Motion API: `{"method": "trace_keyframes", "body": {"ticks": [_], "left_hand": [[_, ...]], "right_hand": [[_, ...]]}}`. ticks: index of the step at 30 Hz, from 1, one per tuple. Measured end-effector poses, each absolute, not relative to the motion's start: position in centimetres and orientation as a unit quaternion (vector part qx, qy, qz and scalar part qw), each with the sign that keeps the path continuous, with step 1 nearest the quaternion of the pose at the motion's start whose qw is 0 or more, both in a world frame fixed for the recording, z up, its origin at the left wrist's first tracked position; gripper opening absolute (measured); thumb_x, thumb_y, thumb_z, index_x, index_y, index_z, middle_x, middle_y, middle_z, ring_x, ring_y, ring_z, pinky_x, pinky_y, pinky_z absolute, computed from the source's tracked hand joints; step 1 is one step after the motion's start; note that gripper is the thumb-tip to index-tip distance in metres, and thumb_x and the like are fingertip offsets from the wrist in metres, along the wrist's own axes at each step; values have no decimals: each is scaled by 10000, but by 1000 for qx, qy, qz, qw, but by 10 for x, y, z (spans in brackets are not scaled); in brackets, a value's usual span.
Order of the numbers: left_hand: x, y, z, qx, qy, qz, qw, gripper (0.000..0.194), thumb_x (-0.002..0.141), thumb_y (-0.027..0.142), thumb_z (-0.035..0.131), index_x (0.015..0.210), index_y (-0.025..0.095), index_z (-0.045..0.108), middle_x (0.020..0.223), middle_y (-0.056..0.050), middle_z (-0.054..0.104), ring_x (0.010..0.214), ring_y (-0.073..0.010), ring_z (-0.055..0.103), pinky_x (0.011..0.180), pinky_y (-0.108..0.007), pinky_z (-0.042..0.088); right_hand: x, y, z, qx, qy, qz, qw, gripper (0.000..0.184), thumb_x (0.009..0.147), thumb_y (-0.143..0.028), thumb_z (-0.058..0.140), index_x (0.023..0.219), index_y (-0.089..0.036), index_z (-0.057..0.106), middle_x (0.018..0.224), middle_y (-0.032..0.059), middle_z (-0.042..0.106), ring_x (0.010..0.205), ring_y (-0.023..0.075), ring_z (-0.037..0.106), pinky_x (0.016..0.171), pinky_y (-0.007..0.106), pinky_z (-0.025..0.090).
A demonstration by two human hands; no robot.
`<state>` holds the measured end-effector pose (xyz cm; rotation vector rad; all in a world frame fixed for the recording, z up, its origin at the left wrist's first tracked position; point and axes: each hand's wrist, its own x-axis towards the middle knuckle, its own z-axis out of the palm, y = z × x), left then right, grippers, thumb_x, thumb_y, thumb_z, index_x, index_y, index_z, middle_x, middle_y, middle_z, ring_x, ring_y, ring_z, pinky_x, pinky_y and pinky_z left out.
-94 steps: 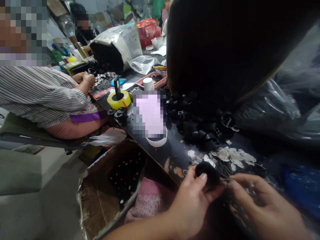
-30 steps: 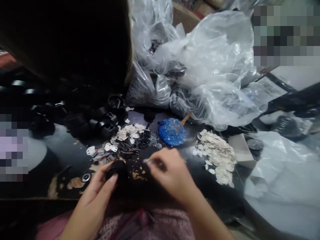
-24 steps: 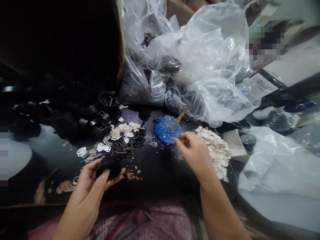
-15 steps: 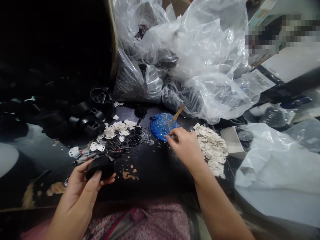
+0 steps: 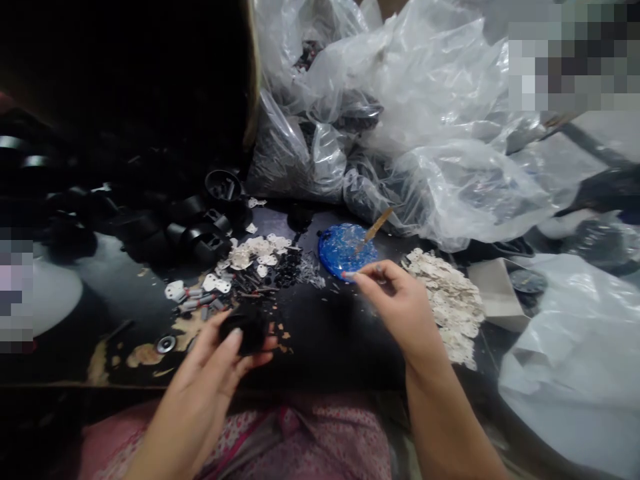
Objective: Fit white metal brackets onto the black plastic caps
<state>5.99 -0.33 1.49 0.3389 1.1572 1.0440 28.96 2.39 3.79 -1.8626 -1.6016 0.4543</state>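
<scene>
My left hand [image 5: 215, 373] grips a round black plastic part [image 5: 244, 329] just above the near edge of the dark table [image 5: 325, 340]. My right hand [image 5: 400, 303] hovers beside a blue lid [image 5: 345, 250] holding a small wooden stick [image 5: 375, 227]. Its thumb and forefinger are pinched together, and what they hold is too small to make out. Between the hands lie small white metal plates [image 5: 255, 253], dark springs and screws [image 5: 290, 273].
A heap of white metal plates [image 5: 450, 300] lies right of my right hand. Black plastic housings [image 5: 200, 233] pile up at the left under a dark box. Clear plastic bags [image 5: 425, 133] fill the back and right. A small cardboard tray [image 5: 495, 293] sits at the right.
The view swung from the left side of the table to the parts in front. My right hand reached out to the blue lid and has drawn back slightly, pinched. My left hand kept the black part.
</scene>
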Motion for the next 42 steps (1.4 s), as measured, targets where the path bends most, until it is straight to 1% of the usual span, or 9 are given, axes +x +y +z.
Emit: {"method": "trace_keyframes", "body": {"ticks": [4,6,13,20,25,30,33,38,42], "left_hand": [[72,-1,17,94,441,429,783,206,837,205,628,1042,199,604,927,-53,738,802,-186,710,714,-297,587],[74,0,18,68,397,421,812,135,873,182,579,1000,182,626,925,-53,738,791,-168,713,726,-283,583],[75,-3,22,86,368,435,817,148,887,207,573,1015,209,648,1009,-24,713,837,-155,696,757,-280,574],[65,-12,9,315,462,451,695,181,847,309,639,1026,297,654,1062,29,675,1021,-151,616,857,-196,495],[59,-13,8,248,390,415,784,200,847,298,641,1045,305,662,1025,18,683,978,-165,635,842,-239,516],[51,-21,6,154,370,393,828,153,843,263,646,992,276,678,956,8,693,857,-147,668,757,-223,534],[43,-29,1,148,362,383,837,169,855,241,634,1013,286,673,972,6,688,868,-141,665,748,-217,534],[33,-35,-1,138,345,374,849,164,846,250,644,1004,262,684,954,-9,692,816,-154,672,727,-263,565],[29,-31,3,109,401,425,804,170,840,235,646,1005,230,689,993,-25,706,834,-159,673,750,-273,576]], "right_hand": [[258,10,40,-653,-531,350,410,202,852,-402,600,786,-211,605,596,-57,511,532,93,450,528,226,366],[244,5,42,-632,-528,393,410,169,844,-380,621,792,-220,617,639,-50,564,557,92,476,543,220,382],[226,3,52,-622,-592,341,382,66,834,-284,636,791,-235,627,743,-47,665,648,95,581,594,198,435],[228,-1,52,-609,-648,317,329,56,841,-254,637,787,-242,629,713,-55,634,652,102,567,605,235,415],[233,-9,48,-529,-735,268,329,73,863,-202,624,902,-264,626,802,-51,661,740,113,581,724,286,391],[238,-10,51,-523,-663,465,265,163,845,-363,647,981,-276,669,853,-34,653,783,123,597,719,258,411],[234,-6,50,-520,-604,555,239,160,868,-353,605,819,-218,674,785,-22,649,735,117,591,693,237,424],[221,1,46,-530,-561,594,225,219,796,-368,670,682,-194,602,676,-35,612,657,112,548,640,232,415],[211,11,40,-533,-628,518,230,141,853,-346,610,814,-218,654,800,-12,675,765,144,608,713,271,419]]}}
